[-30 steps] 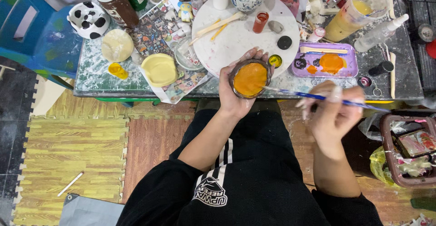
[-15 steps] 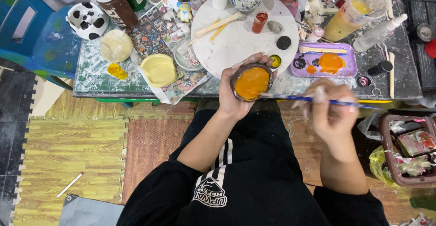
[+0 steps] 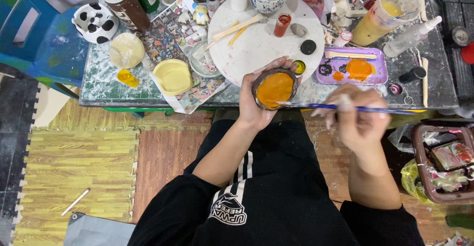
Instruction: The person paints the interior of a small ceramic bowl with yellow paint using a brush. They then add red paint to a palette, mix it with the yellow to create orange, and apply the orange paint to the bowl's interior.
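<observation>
Paint-spattered grey desk [image 3: 434, 85], near edge: left hand [image 3: 254, 105] cups a small round orange-painted clay bowl [image 3: 274, 88]; right hand [image 3: 356, 116] grips a thin blue-handled paintbrush [image 3: 375, 109], tip touching the bowl.

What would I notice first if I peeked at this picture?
Probably the small bowl painted bright orange inside, cupped in the left hand at the table edge. Next, the thin blue brush in the right hand, its tip at the bowl. Behind sits a purple tray with orange paint.

Orange glaze is coating the small round dark-rimmed bowl [image 3: 275, 88], a blue-handled thin brush [image 3: 360, 109] is crossing it, and a black-spotted white cup [image 3: 95, 22] is showing.
</observation>
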